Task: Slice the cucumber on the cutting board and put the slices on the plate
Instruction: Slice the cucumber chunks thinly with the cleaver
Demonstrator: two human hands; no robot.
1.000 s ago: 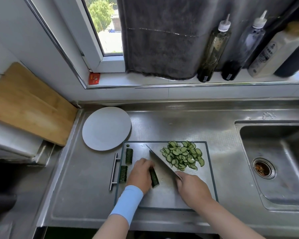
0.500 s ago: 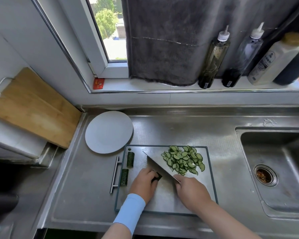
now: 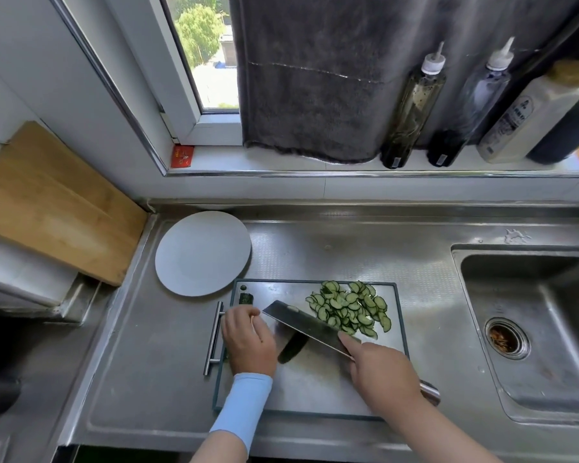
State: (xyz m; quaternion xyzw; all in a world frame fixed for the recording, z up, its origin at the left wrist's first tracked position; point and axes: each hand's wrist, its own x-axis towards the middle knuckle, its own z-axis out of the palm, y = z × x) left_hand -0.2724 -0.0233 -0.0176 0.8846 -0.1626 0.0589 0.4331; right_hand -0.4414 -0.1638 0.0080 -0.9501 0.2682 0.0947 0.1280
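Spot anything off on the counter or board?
Nothing stands out. The slices sit piled on the cutting board, the plate is bare, and nothing has spilled onto the counter.

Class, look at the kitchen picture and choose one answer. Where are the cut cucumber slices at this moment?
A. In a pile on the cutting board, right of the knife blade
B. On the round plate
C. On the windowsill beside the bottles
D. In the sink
A: the cucumber slices lie heaped on the cutting board, just right of the knife, while the plate holds nothing.
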